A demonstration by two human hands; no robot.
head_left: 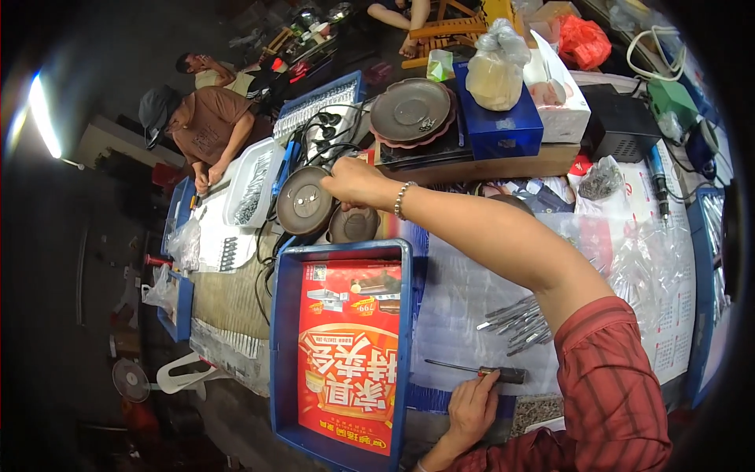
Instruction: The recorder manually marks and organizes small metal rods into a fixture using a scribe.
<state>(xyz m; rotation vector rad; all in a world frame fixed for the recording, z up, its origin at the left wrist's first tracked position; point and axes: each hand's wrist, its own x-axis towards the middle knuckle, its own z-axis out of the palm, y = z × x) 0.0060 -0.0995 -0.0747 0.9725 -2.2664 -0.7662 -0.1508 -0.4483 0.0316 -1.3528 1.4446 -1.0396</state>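
My left hand (470, 407) is closed on a screwdriver (503, 375) near the front of the table. Its dark handle points right and its thin shaft left. My right hand (355, 184), with a beaded bracelet at the wrist, reaches far across to two round dark dishes. Its fingers are bent together at the rim of the larger dish (303, 206), which holds a few small pale bits. Whatever they pinch is hidden. Beneath the hand sits the smaller dish (353, 226). Between my arms, a loose pile of slim metal pieces (515, 321) lies on the plastic-covered table.
A blue tray (406, 330) lined with a red printed sheet stands left of my left hand. Beyond are a white bin of metal parts (250, 185), a stacked dark plate (410, 110), a blue box (503, 130) and cables. Another person (212, 130) works across the table.
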